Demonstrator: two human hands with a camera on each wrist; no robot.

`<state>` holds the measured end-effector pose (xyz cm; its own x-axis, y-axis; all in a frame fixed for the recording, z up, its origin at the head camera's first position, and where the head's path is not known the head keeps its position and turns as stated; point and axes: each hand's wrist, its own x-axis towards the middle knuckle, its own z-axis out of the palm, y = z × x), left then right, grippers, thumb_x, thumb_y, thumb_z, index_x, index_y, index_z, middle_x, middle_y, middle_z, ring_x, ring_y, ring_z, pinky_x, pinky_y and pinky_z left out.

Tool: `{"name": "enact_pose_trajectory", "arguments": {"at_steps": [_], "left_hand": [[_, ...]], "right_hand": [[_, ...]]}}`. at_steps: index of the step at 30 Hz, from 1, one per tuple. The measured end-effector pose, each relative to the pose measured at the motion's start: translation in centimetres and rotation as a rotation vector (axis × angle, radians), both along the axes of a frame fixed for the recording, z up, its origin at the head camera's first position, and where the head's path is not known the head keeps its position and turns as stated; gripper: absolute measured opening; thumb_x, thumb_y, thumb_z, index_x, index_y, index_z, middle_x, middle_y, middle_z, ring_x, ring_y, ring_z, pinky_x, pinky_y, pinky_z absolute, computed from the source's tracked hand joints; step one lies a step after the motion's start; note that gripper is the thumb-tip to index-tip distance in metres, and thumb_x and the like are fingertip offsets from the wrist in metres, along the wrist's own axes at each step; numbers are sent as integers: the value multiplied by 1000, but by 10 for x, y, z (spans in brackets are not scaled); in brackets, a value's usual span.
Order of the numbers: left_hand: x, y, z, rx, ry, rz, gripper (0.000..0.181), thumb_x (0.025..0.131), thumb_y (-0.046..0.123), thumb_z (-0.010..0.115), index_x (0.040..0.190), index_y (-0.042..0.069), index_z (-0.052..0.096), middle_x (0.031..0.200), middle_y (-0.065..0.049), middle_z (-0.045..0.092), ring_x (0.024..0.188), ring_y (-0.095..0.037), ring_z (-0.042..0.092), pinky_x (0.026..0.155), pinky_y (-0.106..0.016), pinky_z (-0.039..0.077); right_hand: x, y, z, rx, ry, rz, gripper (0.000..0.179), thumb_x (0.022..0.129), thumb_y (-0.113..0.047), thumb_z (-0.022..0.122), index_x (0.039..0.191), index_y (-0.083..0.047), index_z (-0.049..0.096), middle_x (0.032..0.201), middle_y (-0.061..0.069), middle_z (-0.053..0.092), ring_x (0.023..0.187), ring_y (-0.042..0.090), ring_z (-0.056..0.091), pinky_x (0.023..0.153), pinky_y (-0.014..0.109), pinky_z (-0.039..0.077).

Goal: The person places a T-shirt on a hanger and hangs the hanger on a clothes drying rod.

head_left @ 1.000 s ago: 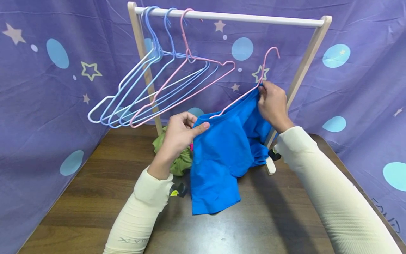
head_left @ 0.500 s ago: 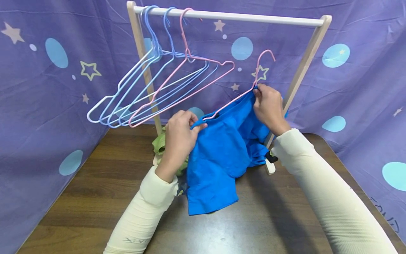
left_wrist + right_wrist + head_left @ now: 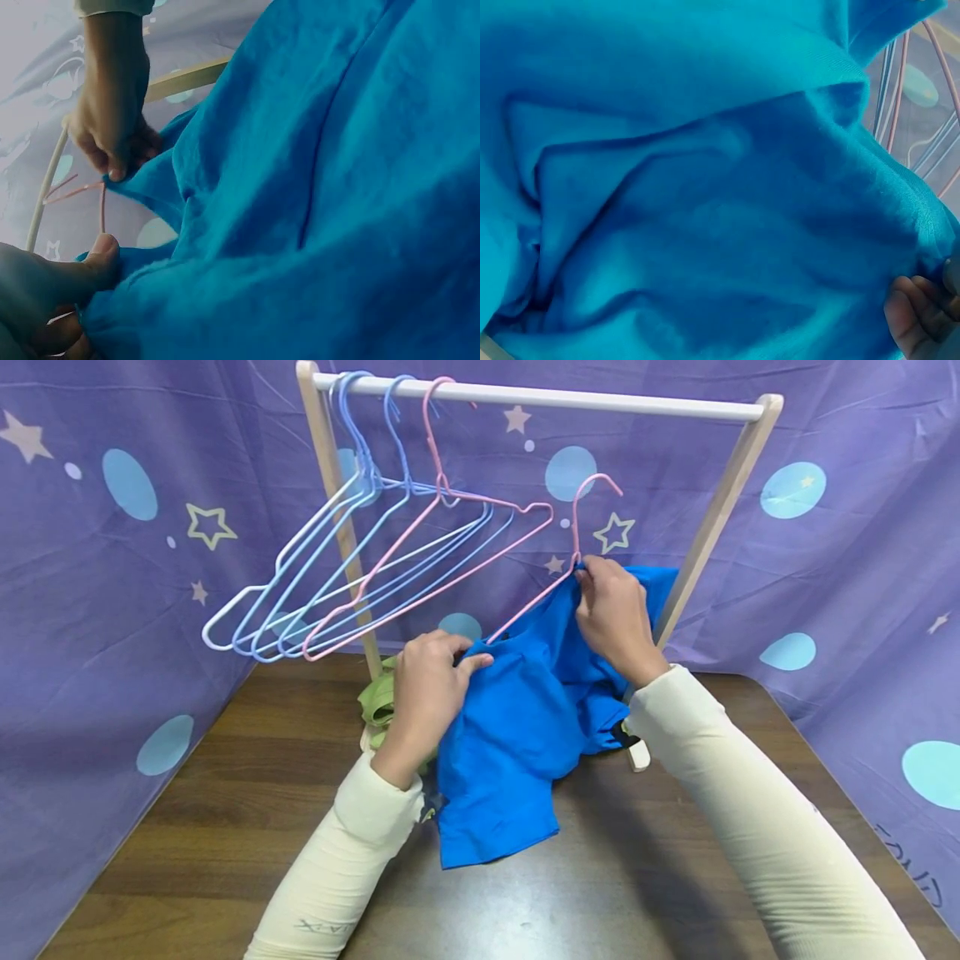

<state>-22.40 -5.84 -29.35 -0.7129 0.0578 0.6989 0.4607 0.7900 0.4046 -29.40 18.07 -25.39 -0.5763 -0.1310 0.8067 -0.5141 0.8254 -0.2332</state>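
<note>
Blue shorts (image 3: pixel 510 735) hang from both hands, the waist opening uppermost and one leg dangling toward the table. A pink wire hanger (image 3: pixel 528 607) is partly inside the waist, with its hook standing free above. My left hand (image 3: pixel 431 693) pinches the waistband's near left corner between thumb and fingers; the left wrist view shows its thumb (image 3: pixel 103 262) on the cloth. At the hanger's neck, my right hand (image 3: pixel 617 618) pinches the waistband. Cloth fills most of the right wrist view, where the right fingers (image 3: pixel 915 311) grip its edge. The hanger's lower part is hidden by the cloth.
A rack with a white rail (image 3: pixel 540 397) stands at the back. Several blue and white hangers (image 3: pixel 337 539) and one pink hanger (image 3: pixel 427 556) hang at its left end. A green garment (image 3: pixel 377 700) lies on the brown table (image 3: pixel 225 760) behind the left hand.
My right hand, the hanger and the shorts' waist have shifted left. The left hand has turned over the waistband corner, its fingers now more on top. More blue cloth shows behind the right hand.
</note>
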Motion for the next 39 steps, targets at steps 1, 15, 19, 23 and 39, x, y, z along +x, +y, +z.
{"name": "enact_pose_trajectory", "arguments": {"at_steps": [1, 15, 19, 23, 39], "left_hand": [[-1, 0, -1, -3, -8, -2, 29, 84, 33, 84, 95, 6, 82, 86, -11, 74, 83, -33, 69, 74, -48, 54], [13, -25, 28, 36, -159, -163, 38, 96, 30, 73, 118, -1, 74, 98, -13, 70, 90, -28, 67, 85, -43, 52], [17, -28, 30, 77, -185, -150, 32, 96, 25, 74, 114, -1, 75, 94, -12, 72, 83, -25, 68, 76, -39, 56], [16, -27, 31, 99, -127, -137, 25, 97, 21, 72, 109, -1, 77, 91, -13, 74, 81, -26, 67, 76, -40, 53], [-3, -8, 49, -157, -67, 34, 21, 100, 24, 68, 103, 7, 80, 98, -11, 75, 93, -32, 71, 80, -48, 57]], "right_hand": [[0, -1, 0, 3, -5, 0, 24, 106, -12, 52, 111, 7, 66, 101, 24, 68, 95, 41, 67, 83, 57, 52], [-8, 7, 7, -132, -9, -88, 28, 106, -12, 51, 83, 2, 58, 73, 18, 54, 72, 38, 59, 69, 53, 45], [-11, 11, 7, -164, -16, -119, 26, 105, -11, 52, 84, 3, 61, 71, 17, 53, 75, 41, 60, 72, 55, 46], [-12, 13, 8, -165, -26, -135, 24, 104, -11, 53, 89, 4, 65, 73, 20, 57, 79, 44, 63, 75, 57, 46], [-12, 5, 10, -176, -34, -141, 31, 105, -15, 53, 80, 2, 60, 69, 17, 52, 75, 43, 61, 69, 55, 44]]}}
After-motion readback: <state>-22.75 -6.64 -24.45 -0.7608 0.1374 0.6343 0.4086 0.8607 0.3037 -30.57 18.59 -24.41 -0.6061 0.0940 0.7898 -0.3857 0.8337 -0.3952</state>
